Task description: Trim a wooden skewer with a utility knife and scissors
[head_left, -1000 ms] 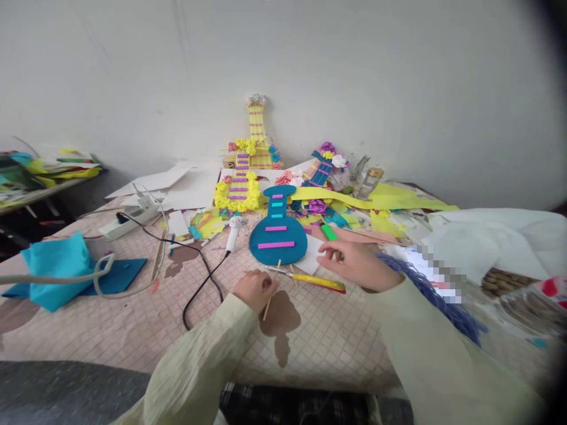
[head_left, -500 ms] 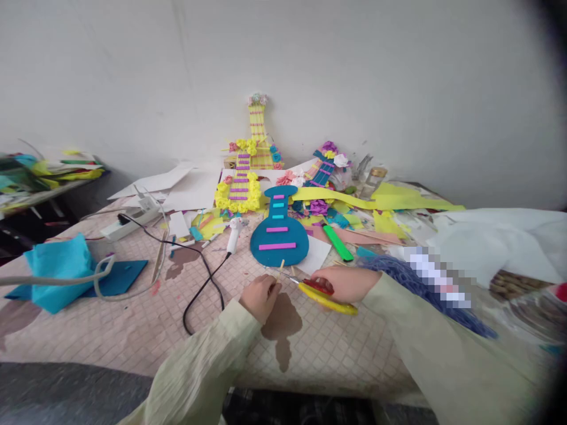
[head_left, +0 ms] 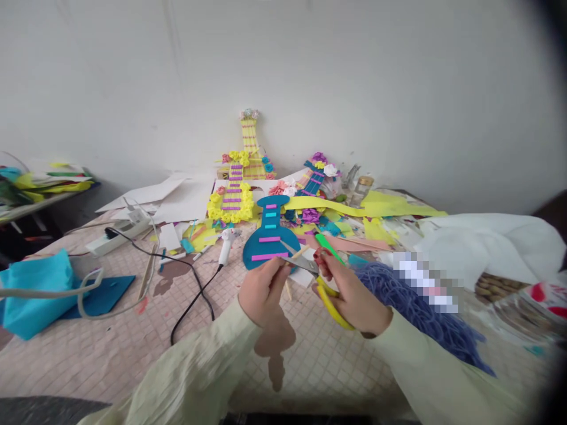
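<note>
My right hand (head_left: 354, 298) grips a pair of scissors (head_left: 331, 308) with yellow and red handles. The blades are spread and point left, towards my left hand (head_left: 261, 289). Its fingers are pinched together on a thin wooden stick (head_left: 302, 251), which slants up to the right between the blades. A short pale stick piece (head_left: 289, 290) shows just below the blades; whether it rests on the table I cannot tell. Behind my hands lies a blue guitar-shaped cutout (head_left: 253, 245) with purple and light-blue strips across it, its lower edge partly covered by my fingers.
A white glue gun (head_left: 227, 245) with a black cord stands left of the cutout. Decorated model guitars (head_left: 234, 189) lean by the wall. A green cutter (head_left: 328, 247) and blue yarn (head_left: 411, 307) lie right; blue paper (head_left: 42, 292) and a power strip (head_left: 117, 235) lie left.
Both hands have risen from the table. The scissors have opened wider and turned, and the stick between the blades now slants right. The view has shifted slightly.
</note>
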A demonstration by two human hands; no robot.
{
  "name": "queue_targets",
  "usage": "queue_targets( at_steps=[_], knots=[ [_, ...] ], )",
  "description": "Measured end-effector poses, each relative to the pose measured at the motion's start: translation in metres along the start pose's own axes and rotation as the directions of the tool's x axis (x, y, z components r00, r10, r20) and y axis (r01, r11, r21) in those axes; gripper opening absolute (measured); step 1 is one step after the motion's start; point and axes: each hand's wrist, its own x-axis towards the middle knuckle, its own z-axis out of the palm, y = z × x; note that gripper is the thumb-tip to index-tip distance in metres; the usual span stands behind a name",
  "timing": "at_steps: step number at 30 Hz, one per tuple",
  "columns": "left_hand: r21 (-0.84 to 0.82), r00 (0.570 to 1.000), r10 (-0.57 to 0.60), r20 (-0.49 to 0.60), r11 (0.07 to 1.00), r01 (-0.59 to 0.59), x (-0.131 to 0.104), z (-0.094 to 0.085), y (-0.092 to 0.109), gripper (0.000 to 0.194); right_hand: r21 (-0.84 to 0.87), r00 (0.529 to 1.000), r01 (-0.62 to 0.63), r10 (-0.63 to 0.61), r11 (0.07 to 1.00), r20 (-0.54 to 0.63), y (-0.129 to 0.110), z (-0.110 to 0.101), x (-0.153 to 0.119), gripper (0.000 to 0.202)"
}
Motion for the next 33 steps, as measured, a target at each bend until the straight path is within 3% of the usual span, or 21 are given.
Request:
queue_targets(
  at_steps=[4,7,11,17,22,26,33],
  knots=[
    [0.062,0.977,0.182,-0.112,0.982,-0.176,0.019,0.006,-0.004,0.014,-0.104,0.97,0.082,-0.103,0.991,-0.218,0.019,0.005,0.013,0.06],
    [0.076,0.95,0.261,-0.17,0.965,-0.251,0.028,0.012,-0.012,0.015,-0.145,0.957,0.079,-0.116,0.986,-0.266,0.028,0.006,0.026,0.056],
    [0.074,0.943,0.288,-0.169,0.957,-0.279,0.035,0.02,-0.027,0.015,-0.185,0.946,0.071,-0.125,0.98,-0.3,0.034,0.01,0.042,0.046],
    [0.048,0.937,0.303,-0.172,0.953,-0.299,0.029,0.029,-0.053,0.016,-0.217,0.942,0.087,-0.151,0.972,-0.299,0.037,0.027,0.055,0.046],
    [0.024,0.918,0.362,-0.159,0.931,-0.364,0.017,0.032,-0.069,0.018,-0.247,0.933,0.166,-0.233,0.955,-0.274,0.035,0.032,0.05,0.045],
    [-0.019,0.895,0.431,-0.114,0.9,-0.436,0.012,0.032,-0.068,0.016,-0.204,0.945,0.18,-0.226,0.962,-0.235,0.04,0.033,0.038,0.053],
    [-0.139,0.915,0.397,-0.078,0.904,-0.404,0.008,0.027,-0.056,0.023,-0.065,0.957,0.192,-0.202,0.979,-0.208,0.042,0.036,0.023,0.054]
  ],
)
